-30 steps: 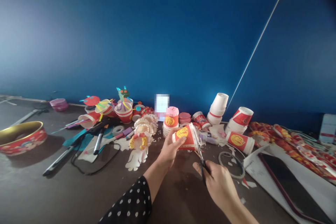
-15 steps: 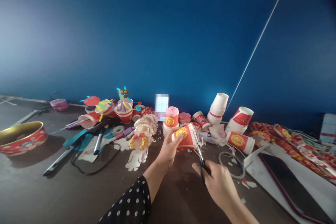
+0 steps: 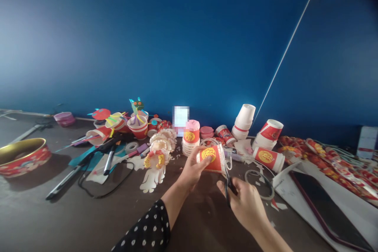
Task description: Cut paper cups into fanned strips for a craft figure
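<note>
My left hand [image 3: 190, 171] is closed round a red paper cup [image 3: 212, 158] with a yellow emblem, held on its side above the dark table [image 3: 59, 220]. My right hand [image 3: 245, 204] grips black-handled scissors [image 3: 226, 181], whose blades reach up to the cup's open rim. A thin white strip curls off the rim beside the blades. My left sleeve is black with white dots.
Behind the hands lie paper-cup crafts [image 3: 159, 147], stacked white cups [image 3: 243, 120], red cups [image 3: 268, 157] and a cut ring [image 3: 260, 185]. Pens and a cable [image 3: 97, 173] lie at left, a gold-and-red tin [image 3: 22, 155] far left, a dark tablet [image 3: 321, 208] on white paper at right. A blue partition stands behind.
The cup has turned slightly in my left hand and shifted a little right, and the scissors have moved along its rim. The view has dropped slightly.
</note>
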`<act>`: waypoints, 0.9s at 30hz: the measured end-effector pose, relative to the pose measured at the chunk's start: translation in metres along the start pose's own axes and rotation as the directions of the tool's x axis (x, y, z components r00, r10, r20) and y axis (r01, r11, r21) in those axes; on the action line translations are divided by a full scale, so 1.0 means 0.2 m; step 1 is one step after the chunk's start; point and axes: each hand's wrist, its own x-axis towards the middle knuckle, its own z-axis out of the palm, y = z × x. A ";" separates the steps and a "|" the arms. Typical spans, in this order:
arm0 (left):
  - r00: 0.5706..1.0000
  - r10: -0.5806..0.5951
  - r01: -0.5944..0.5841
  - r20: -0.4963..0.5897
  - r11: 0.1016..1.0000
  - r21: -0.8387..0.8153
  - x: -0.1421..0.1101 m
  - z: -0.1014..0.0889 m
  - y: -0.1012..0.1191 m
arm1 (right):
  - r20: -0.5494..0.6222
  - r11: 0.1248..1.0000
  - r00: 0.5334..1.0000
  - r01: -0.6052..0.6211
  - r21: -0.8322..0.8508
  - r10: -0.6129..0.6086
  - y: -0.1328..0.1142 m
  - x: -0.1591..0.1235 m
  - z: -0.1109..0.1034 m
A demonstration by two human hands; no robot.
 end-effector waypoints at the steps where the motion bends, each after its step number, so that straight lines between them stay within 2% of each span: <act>1: 1.000 0.002 -0.002 -0.001 1.000 0.006 0.00 0.00 0.00 | -0.003 1.000 1.000 0.002 0.004 -0.002 0.00 0.00 0.00; 9: 0.999 0.034 -0.034 0.005 0.999 0.004 0.01 -0.01 0.00 | -0.005 1.000 1.000 -0.001 0.027 0.001 0.00 0.00 0.00; 16: 0.992 0.124 -0.124 0.010 0.992 0.013 0.03 -0.03 -0.02 | 0.008 1.000 1.000 0.004 0.023 -0.004 0.01 0.00 0.01; 27: 0.991 0.126 -0.127 0.049 0.992 0.015 0.04 -0.04 -0.04 | 0.013 0.999 1.000 -0.002 0.034 0.001 0.00 -0.01 0.00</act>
